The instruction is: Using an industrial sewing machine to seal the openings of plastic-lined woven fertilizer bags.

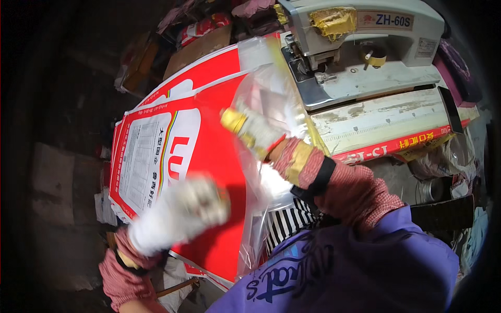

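My right hand [253, 131], in a pale glove with yellow tape on the fingers, rests on the upper part of a red and white printed sack [222, 141]. Its fingers reach out toward the left over a clear plastic liner [255, 208] that runs along the sack's right side. Over the lower part of the sack is my left hand [180, 211], in a white glove. Motion blurs it, so its fingers cannot be made out, nor whether it touches the sack. More sacks of the same print lie stacked underneath.
A grey sewing machine [365, 47] stands at the upper right on a worn white bench [376, 119] with a red front edge. A roll of yellow tape [373, 58] sits in its frame. Cardboard [198, 49] and red packages [204, 28] lie beyond the stack.
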`<state>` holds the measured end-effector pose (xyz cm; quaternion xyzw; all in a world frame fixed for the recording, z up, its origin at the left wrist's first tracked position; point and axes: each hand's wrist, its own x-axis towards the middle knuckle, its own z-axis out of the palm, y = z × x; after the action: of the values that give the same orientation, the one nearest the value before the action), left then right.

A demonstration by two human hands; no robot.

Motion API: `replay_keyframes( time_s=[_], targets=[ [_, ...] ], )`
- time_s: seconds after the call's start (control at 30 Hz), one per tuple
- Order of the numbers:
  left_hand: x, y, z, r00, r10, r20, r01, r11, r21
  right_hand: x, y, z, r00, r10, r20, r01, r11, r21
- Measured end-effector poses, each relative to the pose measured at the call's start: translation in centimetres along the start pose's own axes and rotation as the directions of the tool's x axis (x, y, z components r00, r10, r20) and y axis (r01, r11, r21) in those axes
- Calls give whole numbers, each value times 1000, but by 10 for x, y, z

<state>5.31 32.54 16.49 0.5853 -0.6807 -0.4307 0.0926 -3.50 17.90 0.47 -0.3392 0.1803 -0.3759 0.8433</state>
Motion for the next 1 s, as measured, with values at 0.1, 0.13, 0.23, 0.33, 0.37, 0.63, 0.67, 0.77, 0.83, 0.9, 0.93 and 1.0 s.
replay_keyframes(
  time_s=[0.1, 0.13, 0.23, 0.33, 0.37, 0.63, 0.67, 0.77, 0.83, 0.9, 0.93, 1.0],
  targets=[
    [78, 38, -38, 869, 429, -247, -63, 591, 804, -10, 2, -5, 948, -117, 295, 270, 786, -556],
    [102, 35, -44, 774, 584, -245, -42, 434, 900, -22, -1, 12, 946, -225, 233, 317, 791, -523],
    [157, 28, -44, 732, 663, -158, 78, 149, 986, -33, -14, 20, 968, -45, 245, 196, 746, -636],
    [182, 28, -27, 939, 339, -60, 85, -59, 995, -24, 7, 5, 891, -92, 445, 410, 584, -700],
    [183, 25, -21, 999, 53, -8, 14, -120, 993, -18, 11, 4, 893, -96, 441, 407, 592, -696],
    [187, 15, -43, 849, 290, -442, 463, -5, 886, -28, -14, 2, 892, 210, 400, 257, 492, -832],
    [194, 10, -47, 808, 422, -410, 457, -11, 890, -31, -20, 3, 880, 230, 417, 251, 520, -817],
    [207, -6, -48, 745, 548, -380, 494, -71, 866, -25, -11, 8, 861, 247, 444, 322, 412, -853],
    [213, -26, -62, 851, 274, -449, 477, -44, 878, -31, -19, 14, 860, 330, 389, 213, 461, -862],
    [216, -29, -78, 837, 361, -410, 474, -107, 874, -35, 9, 23, 863, 224, 453, 284, 526, -802],
    [220, -20, -91, 801, 458, -385, 468, -78, 880, -40, 20, 31, 839, 234, 491, 362, 432, -826],
    [222, 20, -124, 794, 522, -313, 440, -137, 887, -55, 68, 46, 714, 244, 657, 589, 299, -751]
  ],
)
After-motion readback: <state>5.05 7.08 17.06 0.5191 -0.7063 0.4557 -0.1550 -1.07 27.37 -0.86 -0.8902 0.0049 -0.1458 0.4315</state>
